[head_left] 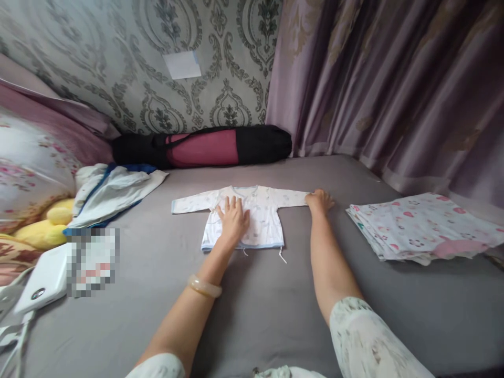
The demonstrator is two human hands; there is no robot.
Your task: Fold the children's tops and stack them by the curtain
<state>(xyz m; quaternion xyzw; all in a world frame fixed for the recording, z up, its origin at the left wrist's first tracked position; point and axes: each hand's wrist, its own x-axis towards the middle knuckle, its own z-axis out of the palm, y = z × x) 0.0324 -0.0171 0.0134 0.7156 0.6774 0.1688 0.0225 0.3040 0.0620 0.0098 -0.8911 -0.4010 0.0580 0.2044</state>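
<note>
A small white baby shirt (262, 223) with light blue trim lies spread flat on the grey sheet (157, 278), both sleeves stretched out sideways. Two thin ties stick out below its hem. My left hand (234, 218) lies on the shirt's front with its fingers spread, a pale bangle on that wrist. At the cuff of the right-hand sleeve is my right hand (321, 201), its thumb on the cuff and its other fingers reaching over the sheet beyond it.
Folded patterned cloth (425, 226) lies at the right. A black and pink long bag (205, 147) rests along the wall. On the left are crumpled white and blue clothing (114, 194), a yellow plush toy (43, 231) and a white device (47, 278) with cables.
</note>
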